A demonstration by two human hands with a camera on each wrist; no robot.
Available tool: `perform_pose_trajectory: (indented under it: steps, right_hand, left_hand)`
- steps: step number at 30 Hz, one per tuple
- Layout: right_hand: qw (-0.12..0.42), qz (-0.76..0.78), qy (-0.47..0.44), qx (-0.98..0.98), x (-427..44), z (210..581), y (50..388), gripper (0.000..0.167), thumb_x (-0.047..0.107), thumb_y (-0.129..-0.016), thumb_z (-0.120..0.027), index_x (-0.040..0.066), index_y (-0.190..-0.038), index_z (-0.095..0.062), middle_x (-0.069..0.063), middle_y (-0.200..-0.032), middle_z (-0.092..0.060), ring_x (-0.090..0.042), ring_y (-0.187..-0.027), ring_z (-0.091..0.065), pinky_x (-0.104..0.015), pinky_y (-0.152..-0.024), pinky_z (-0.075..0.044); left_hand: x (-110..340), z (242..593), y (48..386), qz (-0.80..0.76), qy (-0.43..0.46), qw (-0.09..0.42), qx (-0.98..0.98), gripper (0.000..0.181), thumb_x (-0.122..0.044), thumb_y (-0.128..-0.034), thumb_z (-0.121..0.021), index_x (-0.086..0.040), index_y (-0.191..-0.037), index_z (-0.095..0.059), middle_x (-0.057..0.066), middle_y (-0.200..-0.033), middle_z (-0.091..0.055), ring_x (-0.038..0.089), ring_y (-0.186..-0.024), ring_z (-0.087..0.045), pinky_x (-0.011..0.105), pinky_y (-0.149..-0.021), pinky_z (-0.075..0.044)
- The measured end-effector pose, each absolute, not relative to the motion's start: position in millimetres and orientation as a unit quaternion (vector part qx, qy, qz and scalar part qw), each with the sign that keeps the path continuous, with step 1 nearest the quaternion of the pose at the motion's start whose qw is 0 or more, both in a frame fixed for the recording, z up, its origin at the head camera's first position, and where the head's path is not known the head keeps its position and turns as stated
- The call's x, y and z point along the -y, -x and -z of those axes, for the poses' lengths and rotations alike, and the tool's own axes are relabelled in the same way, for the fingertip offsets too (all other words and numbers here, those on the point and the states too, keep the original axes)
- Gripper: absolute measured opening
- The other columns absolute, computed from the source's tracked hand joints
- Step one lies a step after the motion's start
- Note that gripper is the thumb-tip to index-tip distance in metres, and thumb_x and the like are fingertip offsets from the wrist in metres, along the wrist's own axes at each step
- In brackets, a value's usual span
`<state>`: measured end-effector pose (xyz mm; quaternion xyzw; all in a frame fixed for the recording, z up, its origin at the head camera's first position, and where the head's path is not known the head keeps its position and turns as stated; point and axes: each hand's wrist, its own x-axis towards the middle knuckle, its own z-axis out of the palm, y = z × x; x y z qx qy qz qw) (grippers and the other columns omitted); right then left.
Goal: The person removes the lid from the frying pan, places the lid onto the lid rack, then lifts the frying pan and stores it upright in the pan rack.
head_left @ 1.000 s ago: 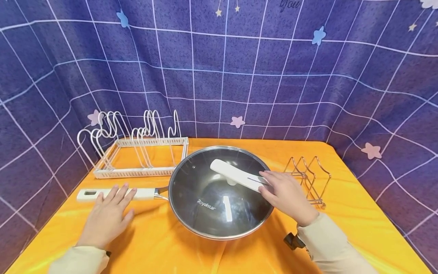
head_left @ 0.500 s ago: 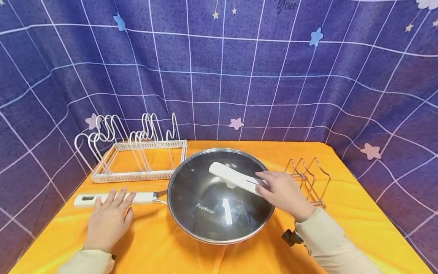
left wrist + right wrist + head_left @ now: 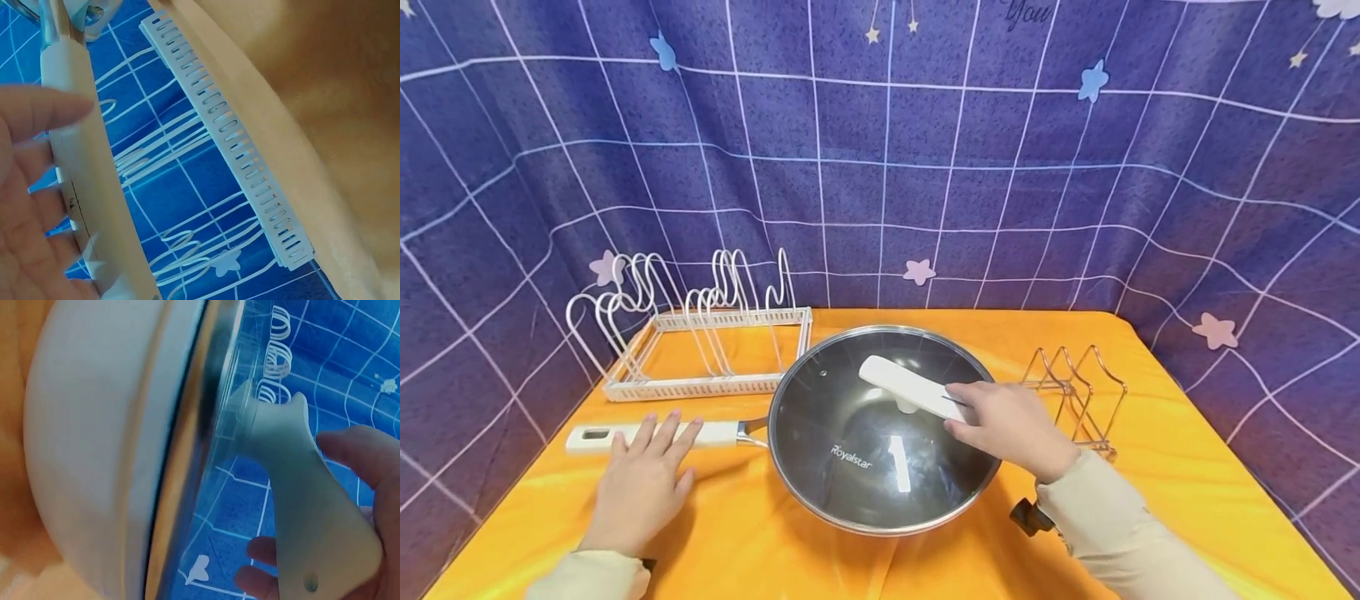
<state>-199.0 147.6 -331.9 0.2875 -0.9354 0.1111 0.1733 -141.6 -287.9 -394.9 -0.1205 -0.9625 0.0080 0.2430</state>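
Observation:
A wok (image 3: 87, 444) with a white outside sits on the table, its dark glass lid (image 3: 850, 492) on top. Its white pan handle (image 3: 718, 433) points left in the head view. My left hand (image 3: 643, 483) lies across that handle with fingers spread and straight; the left wrist view has the thumb (image 3: 62, 112) in front of the handle. My right hand (image 3: 1011, 425) grips the right end of the long white lid handle (image 3: 902, 383). In the right wrist view, the thumb is on one side of the lid handle (image 3: 319, 519) and fingertips (image 3: 259, 581) show on the other.
Behind the pan handle stands a white wire rack (image 3: 700, 387) with upright loops. A smaller metal wire rack (image 3: 1078, 400) is right of the wok. An orange cloth (image 3: 1195, 500) covers the table, and a blue gridded curtain (image 3: 865, 192) hangs at the back.
My right hand has slid left, farther onto the lid handle. The left hand stays over the pan handle, and the wok and lid stay in place; the head view has shifted slightly.

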Motion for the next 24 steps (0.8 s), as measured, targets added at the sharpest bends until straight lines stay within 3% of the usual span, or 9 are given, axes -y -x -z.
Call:
perform_pose_trajectory:
  steps: [5,14,24]
  right_hand:
    - [0.141,-0.104,-0.249,0.952,-138,328,199,0.04,0.031,-0.079,-0.072,0.013,-0.114,-0.067,0.006,-0.074,-0.056,-0.011,-0.063,-0.051,-0.029,-0.047,-0.042]
    - [0.121,-0.104,-0.232,0.96,-132,325,200,0.044,0.028,-0.077,-0.072,0.009,-0.116,-0.066,0.003,-0.076,-0.058,-0.011,-0.063,-0.048,-0.029,-0.047,-0.04]
    - [0.166,-0.084,-0.249,0.95,-129,338,205,0.044,0.026,-0.076,-0.072,0.003,-0.114,-0.065,-0.002,-0.073,-0.054,-0.016,-0.059,-0.048,-0.03,-0.048,-0.04]
  left_hand:
    - [289,401,142,-0.013,0.137,0.265,0.954,0.067,-0.022,-0.0673,-0.078,-0.002,-0.127,-0.053,0.029,-0.127,-0.05,0.053,-0.117,-0.041,0.076,-0.089,-0.026]
    - [284,402,142,0.013,0.122,0.314,0.941,0.05,-0.007,-0.0659,-0.074,-0.005,-0.116,-0.066,0.026,-0.12,-0.06,0.05,-0.113,-0.05,0.076,-0.088,-0.03]
    - [278,404,143,0.027,0.099,0.353,0.93,0.05,-0.002,-0.0612,-0.075,-0.006,-0.111,-0.068,0.024,-0.115,-0.063,0.049,-0.109,-0.054,0.074,-0.092,-0.029]
